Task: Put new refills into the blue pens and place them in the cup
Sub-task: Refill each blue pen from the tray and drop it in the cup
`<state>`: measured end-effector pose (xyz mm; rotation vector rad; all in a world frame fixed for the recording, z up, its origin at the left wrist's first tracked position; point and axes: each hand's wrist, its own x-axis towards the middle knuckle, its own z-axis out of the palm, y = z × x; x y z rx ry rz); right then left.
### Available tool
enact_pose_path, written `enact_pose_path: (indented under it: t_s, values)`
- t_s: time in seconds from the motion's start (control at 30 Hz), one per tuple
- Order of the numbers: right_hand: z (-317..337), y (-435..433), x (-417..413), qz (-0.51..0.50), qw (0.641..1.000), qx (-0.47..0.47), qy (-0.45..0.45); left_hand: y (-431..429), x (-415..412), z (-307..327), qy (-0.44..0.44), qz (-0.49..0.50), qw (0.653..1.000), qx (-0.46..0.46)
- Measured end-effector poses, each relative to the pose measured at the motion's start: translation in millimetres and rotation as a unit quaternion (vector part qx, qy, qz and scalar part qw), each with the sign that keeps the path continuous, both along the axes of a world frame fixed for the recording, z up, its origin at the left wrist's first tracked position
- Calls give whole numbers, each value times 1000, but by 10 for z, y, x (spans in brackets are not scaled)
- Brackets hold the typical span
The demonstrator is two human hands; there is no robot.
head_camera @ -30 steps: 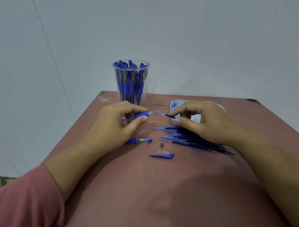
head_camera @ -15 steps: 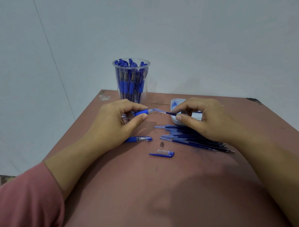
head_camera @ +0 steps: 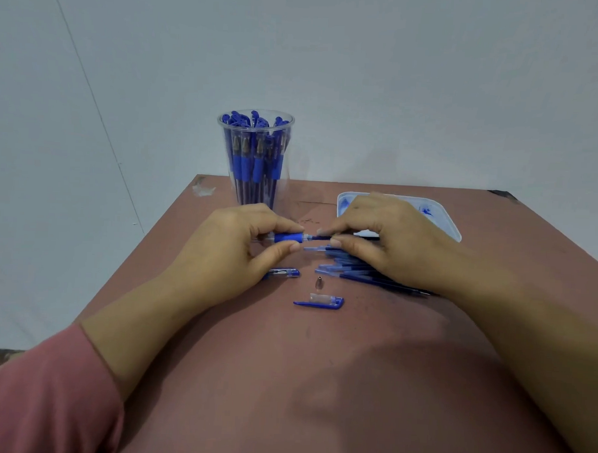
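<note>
So the refill (head_camera: 319, 238) has slid deeper into the pen barrel (head_camera: 288, 238) mid-frame. The left grip (head_camera: 228, 254) pinches the pen barrel and the right grip (head_camera: 386, 237) pinches the refill. Keep them lined up and push gently, I'd say.

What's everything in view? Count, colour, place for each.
cup: one, clear, back left of table
pens: many, blue, upright in cup
pen barrel: one, blue grip, in left hand
refill: one, blue, end at barrel mouth
loose refills: pile, blue, under right hand
pen piece: one, blue and clear, by left hand
metal tip: one, silver, mid-table
cap: one, blue, nearer than tip
tray: one, white, blue-stained, back right
table: one, reddish brown
sleeve: one, pink, left arm
left hand: one, holding barrel
right hand: one, pinching refill
</note>
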<state>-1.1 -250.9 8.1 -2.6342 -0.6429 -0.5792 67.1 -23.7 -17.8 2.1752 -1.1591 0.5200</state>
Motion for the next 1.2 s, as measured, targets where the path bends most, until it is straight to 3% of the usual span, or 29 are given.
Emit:
enact_pose_path:
  t_s: [0.17,0.37,0.53,1.07,1.2]
  values:
    - [33,-30,-53,-31,999,43,-7,1,19,-17,11,6,1000,-27]
    - [-18,82,-36,7,999,44,13,-9,5,-12,14,3,1000,-25]
    - [53,0,-85,-35,997,68,11,-1,14,-17,19,8,999,-34]
    - [-41,128,-36,-4,989,131,75,-3,11,4,17,-2,1000,-21]
    - [4,30,-68,-28,992,69,100,34,71,6,12,25,999,-18]
